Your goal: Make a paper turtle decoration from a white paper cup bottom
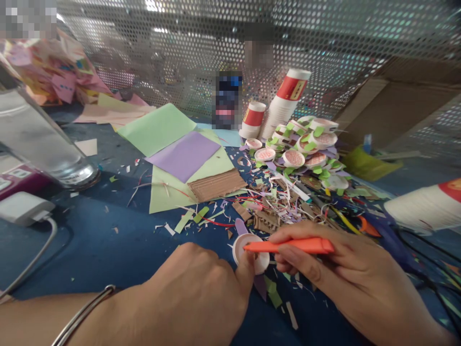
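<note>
In the head view my left hand (198,293) is closed, its thumb pressed into a small white paper cup bottom (239,247). A purple paper strip (241,227) sticks up behind the round rim. An orange marker (306,246) lies across my right hand (345,278), pinched between thumb and fingers. Its tip reaches over the inside of the cup bottom, beside my left thumb; whether it touches is hard to tell. The fingers of my left hand under the cup piece are hidden.
Several similar cup bottoms (293,158) with green tabs are heaped at the back right, before stacked paper cups (281,108). Paper scraps (281,206), corrugated cardboard (218,185) and coloured sheets (158,129) cover the middle. A glass (46,139) and a white charger (25,209) stand left.
</note>
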`<state>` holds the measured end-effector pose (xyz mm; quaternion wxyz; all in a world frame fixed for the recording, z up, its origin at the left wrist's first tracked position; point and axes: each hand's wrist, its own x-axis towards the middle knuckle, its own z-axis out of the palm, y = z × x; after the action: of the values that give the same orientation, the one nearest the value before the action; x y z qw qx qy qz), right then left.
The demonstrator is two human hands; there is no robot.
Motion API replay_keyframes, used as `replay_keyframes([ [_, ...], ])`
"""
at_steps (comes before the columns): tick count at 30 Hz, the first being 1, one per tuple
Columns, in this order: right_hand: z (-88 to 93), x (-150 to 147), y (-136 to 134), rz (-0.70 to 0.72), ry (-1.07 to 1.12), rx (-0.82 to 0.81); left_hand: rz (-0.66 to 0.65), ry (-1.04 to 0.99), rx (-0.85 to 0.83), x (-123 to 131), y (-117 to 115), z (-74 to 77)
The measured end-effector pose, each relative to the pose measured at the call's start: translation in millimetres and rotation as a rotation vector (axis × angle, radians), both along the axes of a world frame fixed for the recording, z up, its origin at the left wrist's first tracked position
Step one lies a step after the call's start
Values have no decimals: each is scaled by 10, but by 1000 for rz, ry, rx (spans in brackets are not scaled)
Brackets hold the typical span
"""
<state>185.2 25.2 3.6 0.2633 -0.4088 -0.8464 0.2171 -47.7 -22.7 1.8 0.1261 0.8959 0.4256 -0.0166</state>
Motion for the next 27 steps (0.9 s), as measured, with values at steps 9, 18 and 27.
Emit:
replay_keyframes([
  [9, -7, 3, -3, -52, -15, 55, 6, 3, 14, 6, -8, 4],
  [18, -6, 18, -53, -136, 120, 56, 73, 39, -59, 116, 148, 80],
  [27, -20, 24, -153, -86, 105, 201, 250, -210, -263, 122, 451, 182],
])
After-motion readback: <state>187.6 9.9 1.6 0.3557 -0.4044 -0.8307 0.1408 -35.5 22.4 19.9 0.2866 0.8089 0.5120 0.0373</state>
